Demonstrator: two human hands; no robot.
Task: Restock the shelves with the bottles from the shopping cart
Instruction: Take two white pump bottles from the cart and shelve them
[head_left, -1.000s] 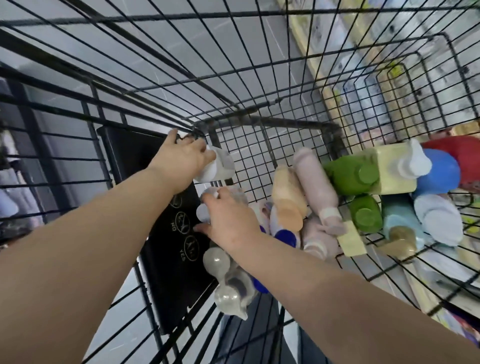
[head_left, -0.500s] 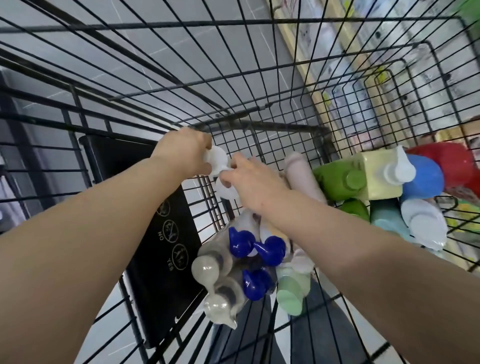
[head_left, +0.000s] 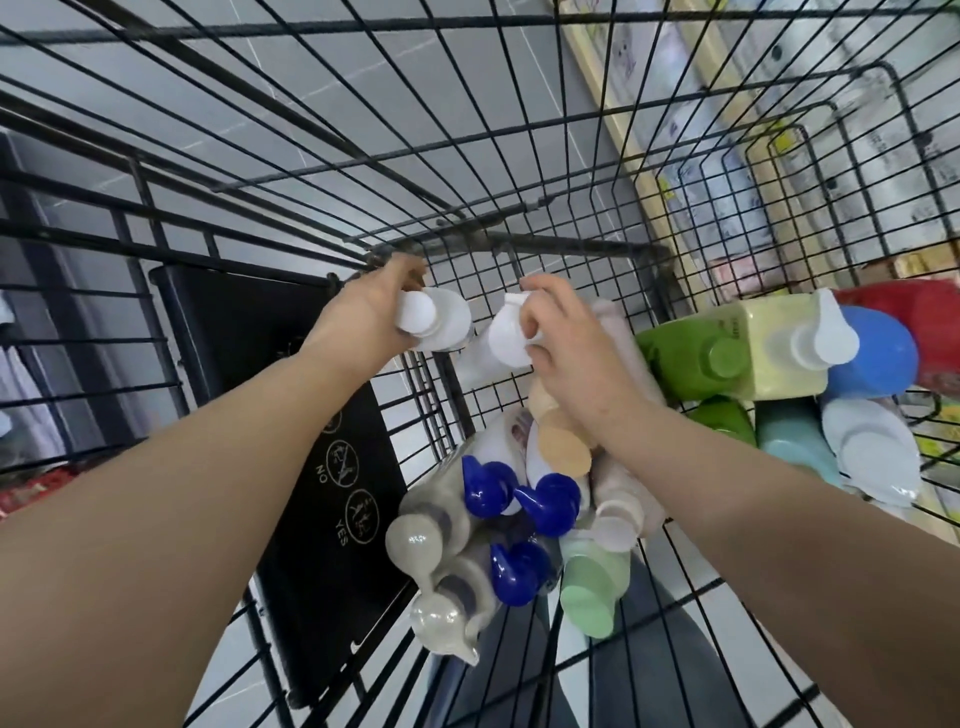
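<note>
Grey floor tiles showed through the black wire shopping cart (head_left: 571, 171), with blurred shelves (head_left: 727, 130) to the right. The left hand (head_left: 363, 322) was wrapped round one white-capped bottle (head_left: 436, 319) and the right hand (head_left: 566, 343) pinched another white bottle (head_left: 498, 348) by its cap, both lifted clear of the heap, probably so each could go to the shelf in one trip. Below lay blue-pump bottles (head_left: 519, 499), a mint-green bottle (head_left: 592, 592) and a green bottle (head_left: 691, 353); the cart's tall wire wall stood between hands and shelves.
</note>
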